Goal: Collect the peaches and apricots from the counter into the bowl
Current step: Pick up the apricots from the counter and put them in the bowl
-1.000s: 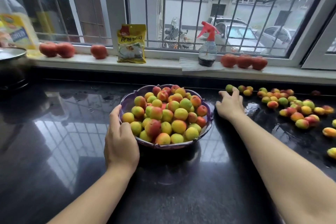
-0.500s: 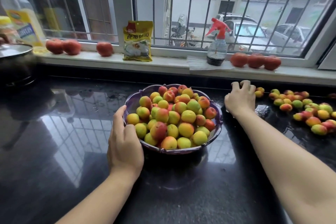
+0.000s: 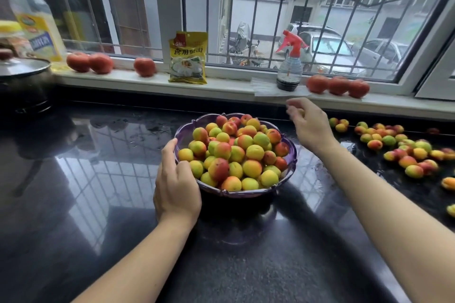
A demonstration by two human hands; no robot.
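A purple bowl (image 3: 236, 194) heaped with small yellow, green and red apricots (image 3: 236, 152) stands mid-counter. My left hand (image 3: 176, 184) grips the bowl's left rim, thumb on the edge. My right hand (image 3: 310, 125) is raised just right of the bowl's far rim, its fingers curled round a small apricot that is mostly hidden. Several loose apricots (image 3: 406, 152) lie scattered on the black counter (image 3: 98, 179) at the right. Larger red peaches sit on the windowsill, some at the left (image 3: 101, 63) and three at the right (image 3: 338, 85).
On the sill stand a yellow food packet (image 3: 188, 58) and a spray bottle (image 3: 289, 71) with a red trigger. A lidded dark pot (image 3: 22, 76) and an oil bottle (image 3: 37, 22) are at the far left. The counter near the loose fruit is wet.
My right hand reached to the nearest loose apricots, closed over one, then lifted and drew back toward the bowl. My left hand stayed on the rim.
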